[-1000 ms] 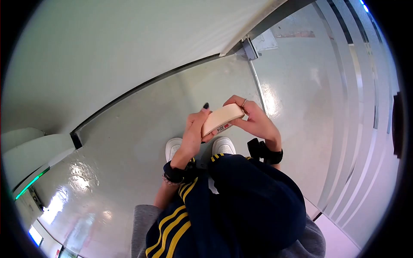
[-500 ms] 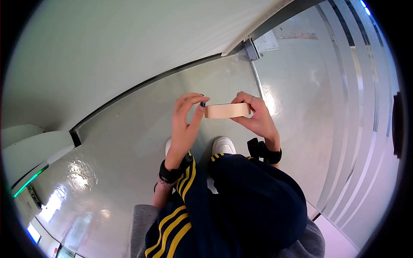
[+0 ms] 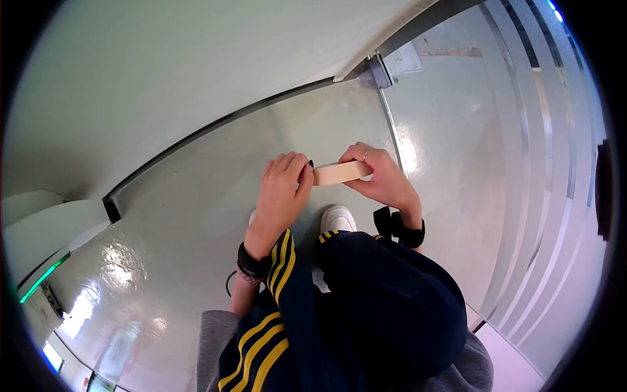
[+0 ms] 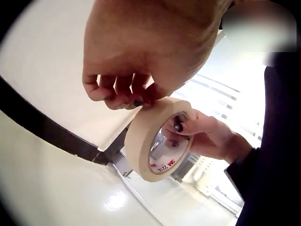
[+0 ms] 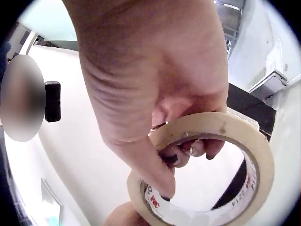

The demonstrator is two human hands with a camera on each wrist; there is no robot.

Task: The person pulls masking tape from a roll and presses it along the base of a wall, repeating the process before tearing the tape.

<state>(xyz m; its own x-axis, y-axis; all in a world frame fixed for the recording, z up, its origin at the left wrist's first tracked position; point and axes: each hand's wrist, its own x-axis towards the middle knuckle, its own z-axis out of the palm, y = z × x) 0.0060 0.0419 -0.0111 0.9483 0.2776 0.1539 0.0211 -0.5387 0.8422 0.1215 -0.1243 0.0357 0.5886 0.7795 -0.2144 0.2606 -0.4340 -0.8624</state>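
A cream masking tape roll (image 3: 341, 173) is held between both hands above the floor. My right hand (image 3: 386, 179) grips its right side, thumb on one side and fingers through the hole, as the right wrist view of the roll (image 5: 261, 155) shows. At the other end, my left hand (image 3: 281, 193) has its fingers curled, with thumb and fingertips at the roll's edge. In the left wrist view the left hand's fingertips (image 4: 137, 102) meet the outer surface of the roll (image 4: 141, 136); whether they pinch a loose tape end is hard to tell.
Below the hands are a glossy grey floor (image 3: 196, 209) and a white shoe (image 3: 337, 219). A pale wall (image 3: 196, 59) with a dark base strip (image 3: 222, 121) runs along the upper left. Striped glass (image 3: 522, 163) stands at the right, near a metal door fitting (image 3: 381, 70).
My left hand let go of the roll's side, opened beside it, then came back to its left edge with curled fingers. The roll turned more level, and my right hand kept its grip.
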